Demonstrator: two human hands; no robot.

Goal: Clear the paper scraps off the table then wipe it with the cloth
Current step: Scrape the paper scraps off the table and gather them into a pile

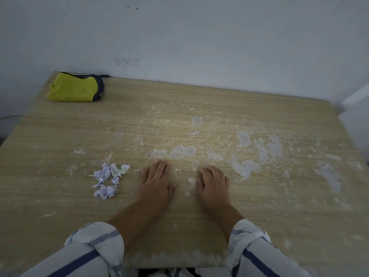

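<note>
A small heap of crumpled pale-blue paper scraps (108, 179) lies on the wooden table (60, 196), left of centre. My left hand (156, 178) lies flat on the table, palm down, just right of the scraps and not touching them. My right hand (212, 183) rests on the table beside it, fingers loosely bent, holding nothing. A folded yellow cloth (74, 89) with a dark edge sits at the far left corner, well away from both hands.
White smeared residue (243, 138) is spread over the middle and right of the table. A pale wall (199, 47) runs along the table's far edge. The front edge is near my rolled striped sleeves (95, 242).
</note>
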